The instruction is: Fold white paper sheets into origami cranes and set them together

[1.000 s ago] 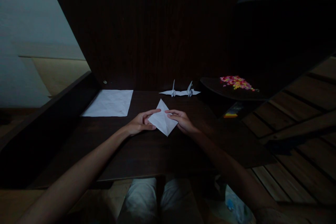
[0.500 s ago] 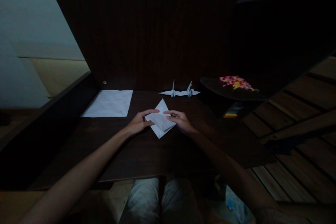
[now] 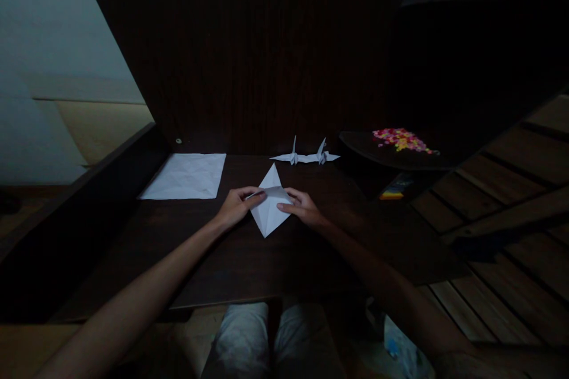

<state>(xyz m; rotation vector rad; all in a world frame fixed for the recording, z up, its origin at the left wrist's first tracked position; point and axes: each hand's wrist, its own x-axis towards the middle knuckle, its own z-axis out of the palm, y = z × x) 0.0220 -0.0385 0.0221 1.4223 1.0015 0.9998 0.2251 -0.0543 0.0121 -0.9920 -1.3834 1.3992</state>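
A diamond-shaped piece of folded white paper [image 3: 268, 216] is held between my hands over the dark desk, one corner toward me and one pointing away. My left hand [image 3: 236, 205] pinches its left side, the thumb lying on top of a raised fold. On the right side, my right hand [image 3: 304, 208] grips the paper with its thumb on the upper face and the fingers behind. Past the far corner, two white paper cranes [image 3: 306, 158] stand side by side against the back panel.
White paper [image 3: 186, 176] lies flat at the back left of the desk [image 3: 213, 272]. A low side panel [image 3: 80, 189] bounds the left. To the right, a raised shelf [image 3: 360, 145] carries a heap of small pink, red and yellow pieces [image 3: 402, 139], with a coloured box [image 3: 393, 189] beneath.
The front flap of the paper, which lay lower, is now lifted, showing a creased inner face. My left thumb has moved up onto the fold, and my right thumb has shifted slightly down.
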